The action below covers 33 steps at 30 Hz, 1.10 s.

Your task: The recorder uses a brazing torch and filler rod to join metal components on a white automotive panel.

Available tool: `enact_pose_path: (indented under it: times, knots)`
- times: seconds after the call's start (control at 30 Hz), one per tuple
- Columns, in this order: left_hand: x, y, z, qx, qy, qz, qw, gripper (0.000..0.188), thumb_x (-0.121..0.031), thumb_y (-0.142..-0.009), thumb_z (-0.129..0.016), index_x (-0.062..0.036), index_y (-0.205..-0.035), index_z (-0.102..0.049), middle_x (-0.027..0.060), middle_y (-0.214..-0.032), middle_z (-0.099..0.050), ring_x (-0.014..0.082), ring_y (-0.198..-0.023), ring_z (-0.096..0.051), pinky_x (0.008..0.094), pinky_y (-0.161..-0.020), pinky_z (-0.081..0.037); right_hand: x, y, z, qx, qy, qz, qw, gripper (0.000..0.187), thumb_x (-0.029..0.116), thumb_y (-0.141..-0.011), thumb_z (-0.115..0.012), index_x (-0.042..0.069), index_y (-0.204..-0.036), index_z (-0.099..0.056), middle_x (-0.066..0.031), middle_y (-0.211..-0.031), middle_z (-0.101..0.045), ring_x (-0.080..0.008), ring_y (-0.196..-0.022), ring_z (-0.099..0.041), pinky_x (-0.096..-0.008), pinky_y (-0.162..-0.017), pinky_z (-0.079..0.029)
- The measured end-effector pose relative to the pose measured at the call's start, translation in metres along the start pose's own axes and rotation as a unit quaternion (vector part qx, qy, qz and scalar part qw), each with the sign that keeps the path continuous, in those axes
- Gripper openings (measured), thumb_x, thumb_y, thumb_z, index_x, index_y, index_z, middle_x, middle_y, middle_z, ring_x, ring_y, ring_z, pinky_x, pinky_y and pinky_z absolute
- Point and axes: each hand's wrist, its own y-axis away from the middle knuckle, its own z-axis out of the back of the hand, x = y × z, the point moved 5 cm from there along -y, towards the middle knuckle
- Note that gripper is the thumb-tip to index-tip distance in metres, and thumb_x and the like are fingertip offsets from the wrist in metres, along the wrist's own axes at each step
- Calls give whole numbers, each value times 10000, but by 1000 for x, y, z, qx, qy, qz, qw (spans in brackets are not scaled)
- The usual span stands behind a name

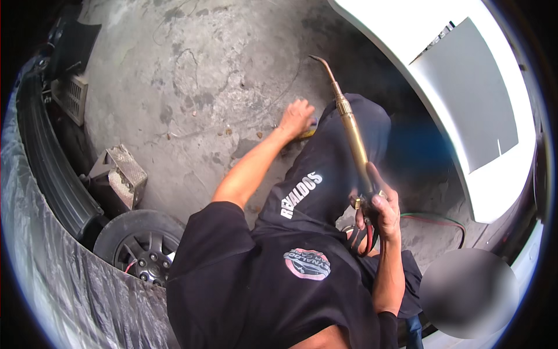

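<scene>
Looking down on a grey floor (221, 64), between a white panel (488, 189) on the right and a crinkled plastic sheet (75, 291) on the left. Seeing also a long black strip (49, 151) along the sheet, a wheel (152, 262) just beside the strip's lower end, and dark trousers (325, 145) in the middle. Spotting green and red hoses (436, 219) just right of the right hand (386, 208). Holding a brass torch (353, 131) out over the trousers, along a line slanting away from the body and a little leftward, from the handle to a bent tip (319, 59) turning further left. Wrapping the right fingers and thumb round the handle, so having the right hand nearer, touching the torch at the body end. Curling the left hand (297, 118) to the left of the torch's neck, apart from it and closer to the body than the tip. Seeing something small and yellow (306, 134) right beside the left hand, but not being able to tell whether pinching it or anything else.
</scene>
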Motion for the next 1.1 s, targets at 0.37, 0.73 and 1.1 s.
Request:
enact_pose_path:
  times: [0.37, 0.73, 1.1]
  knots:
    - [38, -3, 3, -75, 669, 273, 687, 222, -121, -1022, -651, -100, -1227, -570, 92, -1115, -691, 218, -973, -693, 411, -850, -585, -1, 18, 7, -2, -30, -10, 999, 822, 269, -912, -739, 28, -1603, -367, -282, -1066, -670, -245, -700, -697, -294, -488, -588]
    - [-41, -40, 130, -180, 879, 149, 415, 268, -44, -978, -698, -128, -1206, -585, 89, -1051, -685, 258, -1051, -678, 548, -1004, -568, 3, 30, 16, 9, -66, 1, 998, 832, 271, -888, -757, 30, -1594, -389, -311, -1056, -668, -258, -723, -696, -307, -493, -597]
    - [-79, 7, 132, 48, 635, 172, 752, 303, -49, -896, -803, 7, -1168, -680, 27, -973, -686, 99, -879, -652, 243, -752, -528, 13, 39, 18, -19, -47, 10, 999, 878, 293, -860, -776, 3, -1590, -383, -294, -1046, -669, -251, -724, -688, -307, -495, -595]
